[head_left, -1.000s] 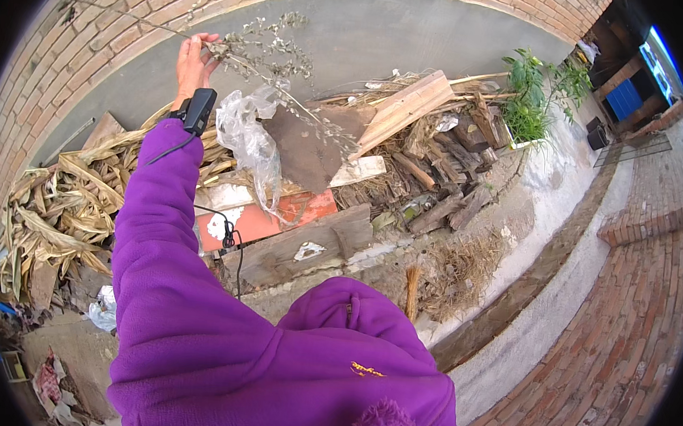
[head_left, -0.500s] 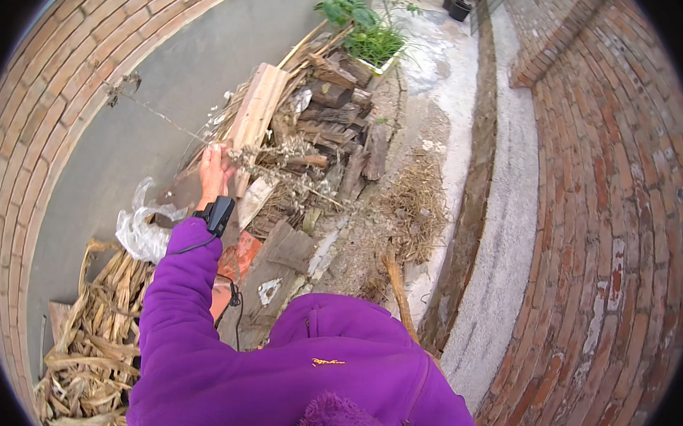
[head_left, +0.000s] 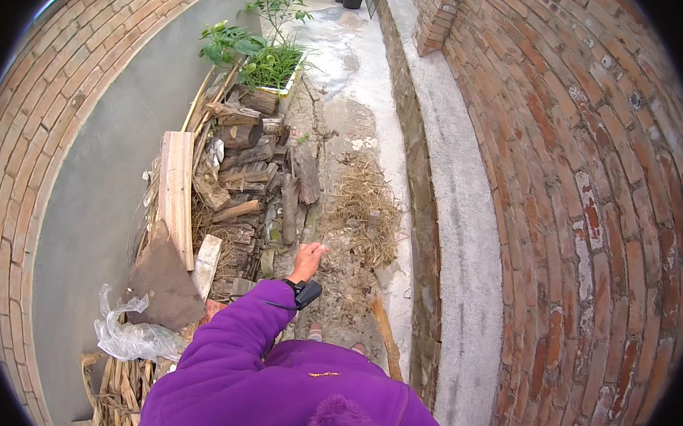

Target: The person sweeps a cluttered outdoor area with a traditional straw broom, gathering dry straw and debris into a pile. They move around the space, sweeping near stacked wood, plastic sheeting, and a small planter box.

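Hand (the left) out ahead, fingers rightward, near the firewood

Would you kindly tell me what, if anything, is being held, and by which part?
The left hand shows nothing held; the right hand is out of view, so any hold cannot be told.

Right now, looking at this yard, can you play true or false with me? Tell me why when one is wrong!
1. A boxy black device sits at the wrist of the left hand. True.
2. A crumpled clear plastic bag lies to the left of the purple fleece sleeve. True.
3. The left hand is touching that bag. False: the bag lies well apart from the hand.
4. Leafy green plants stand at the far end of the stacked brown firewood. True.
5. The right hand shows beside the left. False: only the left hand is in view.
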`<state>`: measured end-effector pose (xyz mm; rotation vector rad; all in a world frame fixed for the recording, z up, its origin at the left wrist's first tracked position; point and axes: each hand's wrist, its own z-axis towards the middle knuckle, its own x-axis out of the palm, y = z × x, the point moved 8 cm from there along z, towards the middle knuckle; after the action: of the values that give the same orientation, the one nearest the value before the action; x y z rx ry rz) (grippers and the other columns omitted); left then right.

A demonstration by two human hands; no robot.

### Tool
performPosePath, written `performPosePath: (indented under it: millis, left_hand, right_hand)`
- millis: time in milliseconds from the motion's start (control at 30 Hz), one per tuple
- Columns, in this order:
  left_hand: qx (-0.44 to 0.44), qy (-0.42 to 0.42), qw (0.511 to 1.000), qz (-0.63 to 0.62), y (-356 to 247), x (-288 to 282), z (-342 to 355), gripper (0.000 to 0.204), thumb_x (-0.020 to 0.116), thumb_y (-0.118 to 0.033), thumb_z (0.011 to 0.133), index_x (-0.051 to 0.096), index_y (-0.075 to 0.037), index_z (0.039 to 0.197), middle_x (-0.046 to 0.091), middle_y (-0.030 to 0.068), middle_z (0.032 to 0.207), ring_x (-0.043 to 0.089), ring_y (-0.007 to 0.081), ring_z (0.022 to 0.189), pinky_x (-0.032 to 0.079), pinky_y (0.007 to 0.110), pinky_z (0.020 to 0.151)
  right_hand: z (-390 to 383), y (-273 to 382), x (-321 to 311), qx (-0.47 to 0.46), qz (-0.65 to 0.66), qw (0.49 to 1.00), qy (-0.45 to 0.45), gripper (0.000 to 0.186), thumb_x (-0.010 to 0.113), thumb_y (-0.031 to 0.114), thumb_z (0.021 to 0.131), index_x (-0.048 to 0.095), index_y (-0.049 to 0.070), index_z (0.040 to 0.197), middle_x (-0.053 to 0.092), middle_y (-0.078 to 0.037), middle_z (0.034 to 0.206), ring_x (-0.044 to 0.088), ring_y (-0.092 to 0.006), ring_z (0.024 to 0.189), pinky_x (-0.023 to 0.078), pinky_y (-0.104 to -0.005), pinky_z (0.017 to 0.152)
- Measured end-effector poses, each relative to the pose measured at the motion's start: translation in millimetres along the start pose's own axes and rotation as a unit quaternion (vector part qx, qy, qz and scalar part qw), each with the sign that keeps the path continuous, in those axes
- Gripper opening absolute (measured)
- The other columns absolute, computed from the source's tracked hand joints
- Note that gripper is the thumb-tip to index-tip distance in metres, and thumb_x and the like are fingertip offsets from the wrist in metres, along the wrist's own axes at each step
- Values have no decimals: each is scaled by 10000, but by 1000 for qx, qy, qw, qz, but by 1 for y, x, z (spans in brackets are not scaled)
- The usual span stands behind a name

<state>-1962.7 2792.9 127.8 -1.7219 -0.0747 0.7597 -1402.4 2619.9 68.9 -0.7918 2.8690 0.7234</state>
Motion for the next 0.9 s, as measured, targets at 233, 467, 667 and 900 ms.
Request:
performPosePath:
  millis: [233,467,667,900]
  left_hand:
    - [107,42,981,-155,-138,21,231,379,538,-324,897,565,11,1073,592,168,725,604,240,584,479,374,567]
    - [331,-102,937,40,-208,-52,284,450,509,-261,921,454,42,1248,543,210,1187,535,287,1100,414,349,932]
    - [-63,264,958,91,64,16,29,389,527,-193,918,481,-27,1267,576,93,1176,564,176,1033,457,297,899]
    - [-345,454,820,-53,173,28,-305,302,577,-142,878,564,-36,1160,631,51,990,578,122,900,458,249,796]
  right_hand:
    - [-35,-31,21,55,43,997,-21,676,659,17,672,405,-31,1296,624,-105,909,600,-176,640,503,-294,576]
    - [-65,-37,58,140,338,929,53,519,627,51,746,424,9,1221,565,-60,744,542,-123,539,453,-239,472]
    - [-46,-55,78,253,535,802,79,122,572,101,802,491,64,886,529,-38,686,491,-102,522,414,-215,448]
    - [69,20,94,254,588,755,138,117,534,66,821,428,38,779,438,-25,628,422,-108,515,379,-215,455]
